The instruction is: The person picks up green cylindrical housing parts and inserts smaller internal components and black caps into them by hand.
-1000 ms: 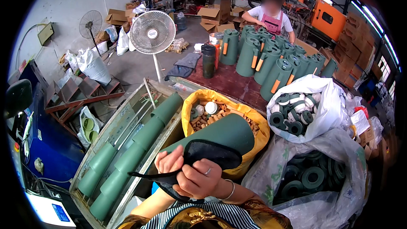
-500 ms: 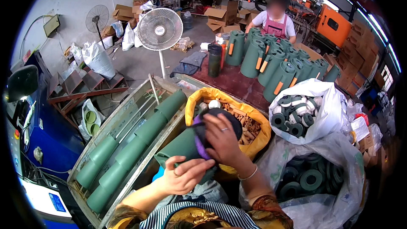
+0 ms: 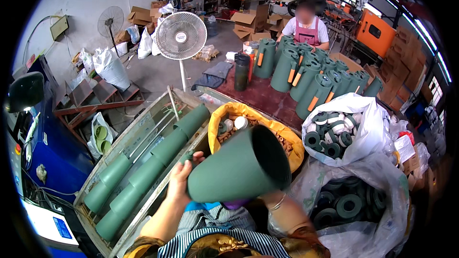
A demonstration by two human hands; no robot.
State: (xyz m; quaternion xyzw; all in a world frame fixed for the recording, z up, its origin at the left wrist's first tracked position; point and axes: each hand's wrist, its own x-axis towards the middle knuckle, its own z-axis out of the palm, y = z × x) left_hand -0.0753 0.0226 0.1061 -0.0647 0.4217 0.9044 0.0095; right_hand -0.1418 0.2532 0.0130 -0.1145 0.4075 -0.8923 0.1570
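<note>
I hold a dark green, cone-shaped plastic jug body point(image 3: 234, 169) on its side in front of my chest, its wide open mouth facing up and to the right. My left hand point(image 3: 179, 181) grips its narrow end. Only the braceleted wrist of my right hand point(image 3: 276, 204) shows under the wide end; the fingers are hidden behind the jug body. Just beyond it lies a yellow bag point(image 3: 291, 138) with small brown and white parts.
A wooden crate point(image 3: 119, 138) on my left holds rows of nested green jug bodies point(image 3: 158, 155). To my right are a white bag of caps point(image 3: 368, 124) and a clear bag of dark rings point(image 3: 349, 205). Finished jugs point(image 3: 306, 74), a co-worker point(image 3: 306, 26), a fan point(image 3: 181, 36) and a blue machine point(image 3: 48, 157) surround me.
The jug body has swung round so its open mouth faces right and up. My right hand, earlier on top of it with a purple piece, has dropped out of sight beneath it.
</note>
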